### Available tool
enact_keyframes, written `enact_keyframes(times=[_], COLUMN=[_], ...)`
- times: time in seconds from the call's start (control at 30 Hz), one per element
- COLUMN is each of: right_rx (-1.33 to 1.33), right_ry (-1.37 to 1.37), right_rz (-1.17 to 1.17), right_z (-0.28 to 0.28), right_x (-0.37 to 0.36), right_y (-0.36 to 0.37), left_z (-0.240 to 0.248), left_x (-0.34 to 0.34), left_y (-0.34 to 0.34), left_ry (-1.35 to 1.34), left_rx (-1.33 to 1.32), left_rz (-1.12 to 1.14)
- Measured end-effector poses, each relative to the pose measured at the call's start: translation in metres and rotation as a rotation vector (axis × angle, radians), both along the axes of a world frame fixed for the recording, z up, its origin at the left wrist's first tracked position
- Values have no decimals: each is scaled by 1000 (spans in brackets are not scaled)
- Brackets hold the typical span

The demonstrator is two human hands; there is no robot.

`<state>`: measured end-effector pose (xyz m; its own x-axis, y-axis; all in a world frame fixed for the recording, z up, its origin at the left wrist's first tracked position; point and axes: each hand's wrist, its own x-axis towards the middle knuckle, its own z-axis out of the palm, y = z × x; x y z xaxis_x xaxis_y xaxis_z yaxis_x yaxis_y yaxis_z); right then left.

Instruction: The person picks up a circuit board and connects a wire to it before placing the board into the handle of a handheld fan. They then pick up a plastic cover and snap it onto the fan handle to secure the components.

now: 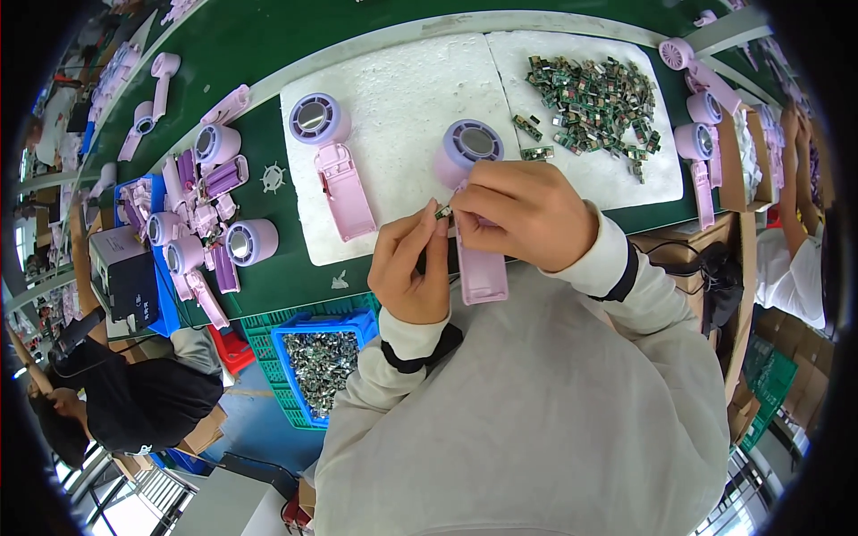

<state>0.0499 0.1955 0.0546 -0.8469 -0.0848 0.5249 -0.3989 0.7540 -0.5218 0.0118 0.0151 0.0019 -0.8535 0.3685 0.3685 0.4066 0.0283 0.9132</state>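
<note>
Between the fingertips of my left hand (pixel 411 263) is a small green circuit board (pixel 442 213), pinched at its edge. My right hand (pixel 527 214) is closed right beside it, its fingers pressed together over a pink handheld fan housing (pixel 483 268); what exactly they grip is hidden. The fan's round lilac head (pixel 472 143) lies beyond my right hand, and its open handle stretches toward me under that hand. A second pink fan with an open handle (pixel 347 201) lies to the left on the white foam board (pixel 402 80).
A heap of small circuit boards (pixel 594 103) lies on the foam's right part. Several pink fans and purple parts (pixel 201 201) crowd the left of the green table (pixel 281 290). A blue bin (pixel 323 366) of small parts stands below the table edge. A co-worker in black (pixel 147 389) is at left.
</note>
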Motion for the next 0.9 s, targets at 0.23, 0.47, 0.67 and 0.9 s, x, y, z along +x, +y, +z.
enact_keyframes(times=[0.23, 0.47, 0.67, 0.9], right_rx=[-52, -272, -438, -250], right_ry=[10, -169, -406, -218], right_rz=[-102, -130, -379, -670], right_z=[1, 29, 25, 17], right_x=[4, -18, -96, -135], right_y=[-13, 37, 197, 329], left_z=[14, 32, 35, 9], left_x=[5, -22, -24, -19], left_y=[9, 25, 59, 96], left_ry=[268, 72, 282, 510], left_rx=[-204, -35, -404, -587], left_rz=[130, -39, -290, -320])
